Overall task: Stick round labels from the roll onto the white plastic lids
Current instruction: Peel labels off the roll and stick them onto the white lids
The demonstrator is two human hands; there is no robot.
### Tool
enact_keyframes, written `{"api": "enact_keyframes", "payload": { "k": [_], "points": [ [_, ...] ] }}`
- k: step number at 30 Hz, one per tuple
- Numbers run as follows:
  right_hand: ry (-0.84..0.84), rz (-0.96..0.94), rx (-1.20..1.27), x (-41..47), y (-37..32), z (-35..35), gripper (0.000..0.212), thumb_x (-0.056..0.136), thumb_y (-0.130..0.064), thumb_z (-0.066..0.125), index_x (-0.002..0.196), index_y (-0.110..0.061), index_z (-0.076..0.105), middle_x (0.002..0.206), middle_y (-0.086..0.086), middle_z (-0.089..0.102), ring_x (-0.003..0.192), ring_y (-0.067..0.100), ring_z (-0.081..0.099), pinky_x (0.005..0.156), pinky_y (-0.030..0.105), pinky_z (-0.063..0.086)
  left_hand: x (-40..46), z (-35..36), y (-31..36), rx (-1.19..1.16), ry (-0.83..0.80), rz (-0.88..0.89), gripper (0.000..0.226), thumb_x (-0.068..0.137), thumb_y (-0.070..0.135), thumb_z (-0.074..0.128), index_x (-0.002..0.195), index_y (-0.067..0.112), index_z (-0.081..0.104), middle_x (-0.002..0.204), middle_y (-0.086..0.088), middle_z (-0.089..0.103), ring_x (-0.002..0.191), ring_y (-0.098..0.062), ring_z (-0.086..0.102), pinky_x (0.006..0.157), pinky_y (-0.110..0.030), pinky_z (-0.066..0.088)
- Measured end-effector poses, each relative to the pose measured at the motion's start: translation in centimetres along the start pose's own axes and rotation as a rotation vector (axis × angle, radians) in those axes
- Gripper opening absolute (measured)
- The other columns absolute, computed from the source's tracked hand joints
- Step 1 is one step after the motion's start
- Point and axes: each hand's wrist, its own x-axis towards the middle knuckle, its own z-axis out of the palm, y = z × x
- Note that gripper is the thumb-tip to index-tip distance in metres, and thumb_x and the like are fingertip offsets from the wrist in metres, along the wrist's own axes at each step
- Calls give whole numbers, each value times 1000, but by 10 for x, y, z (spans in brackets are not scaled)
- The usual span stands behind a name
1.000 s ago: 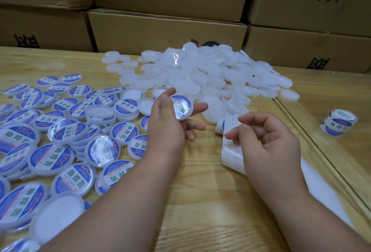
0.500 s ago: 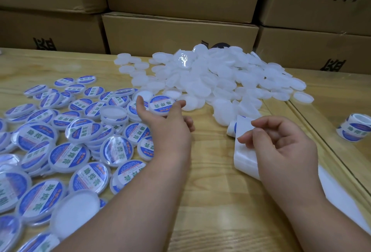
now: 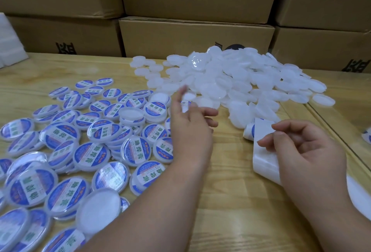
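My left hand [image 3: 190, 125] hovers at the edge of the spread of labelled lids [image 3: 90, 147], thumb and fingers spread and blurred. A small labelled lid [image 3: 185, 104] shows between thumb and fingers with no grip on it. A heap of plain white lids [image 3: 236, 83] lies beyond. My right hand [image 3: 301, 151] sits over the white label strip [image 3: 263, 159], which unrolls from the roll [image 3: 249, 131]. Its fingers are loosely curled and its thumb tip touches the strip.
Cardboard boxes [image 3: 196, 36] are stacked along the table's far edge. A second label roll [image 3: 367, 136] sits at the right edge beyond a seam in the wooden table [image 3: 230, 201]. White foam sheets [image 3: 10, 40] stand at the far left.
My left hand carried a labelled lid left and down to the labelled group and has opened off it. My right hand stayed on the strip. The view shifted left.
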Motion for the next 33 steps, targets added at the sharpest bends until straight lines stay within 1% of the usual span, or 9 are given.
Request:
{"api": "enact_keyframes", "payload": {
  "k": [2,5,7,9,11,15,21,26,33],
  "points": [
    [17,0,15,0,0,0,18,83,-24,57,93,-34,68,77,-5,76,79,23,70,64,13,50,-7,3,-2,240,-197,56,38,103,15,40,116,48,55,95,14,75,71,1,63,59,-14,47],
    [20,-13,20,1,1,0,18,83,-23,57,91,-35,68,75,-6,76,77,18,71,63,11,50,-14,4,-9,632,-576,196,49,100,16,45,139,44,50,137,21,58,120,4,50,97,-16,39],
    [15,-23,22,1,1,0,18,83,-23,57,90,-35,68,75,-6,75,77,16,71,64,12,51,-16,5,-13,827,-715,293,59,97,17,46,150,41,38,151,17,45,140,-3,30,111,-21,26],
    [10,-31,23,1,1,0,18,82,-23,57,89,-35,68,74,-6,75,75,15,71,63,14,52,-17,5,-14,919,-777,326,63,98,18,44,155,41,29,157,21,36,150,-8,17,117,-27,17],
    [7,-32,23,1,2,0,17,82,-24,57,90,-35,68,74,-6,75,76,14,71,64,15,53,-17,5,-15,957,-794,332,61,99,21,43,154,42,28,157,22,35,151,-10,14,118,-29,15],
    [12,-27,36,2,3,0,18,83,-23,57,89,-35,68,73,-5,75,71,13,70,62,12,51,-16,6,-17,960,-705,337,56,97,24,49,148,44,36,149,10,38,141,-13,22,117,-31,23],
    [13,-13,46,2,1,-1,17,83,-21,57,87,-34,67,72,-5,74,72,10,70,63,10,50,-10,9,-16,934,-684,136,56,97,35,51,150,48,35,170,2,8,154,-10,-9,123,-37,5],
    [12,-11,56,1,0,1,16,83,-17,56,84,-29,67,69,-4,74,73,11,70,65,12,51,-7,13,-16,992,-691,111,56,94,45,50,148,50,38,169,4,14,155,-12,-5,123,-39,5],
    [-10,-7,41,0,0,-1,20,82,-19,56,87,-35,67,71,-5,74,72,9,70,63,12,51,-6,19,-18,1101,-699,130,63,86,52,40,149,50,36,165,6,24,155,-17,0,121,-43,7]
  ]
}}
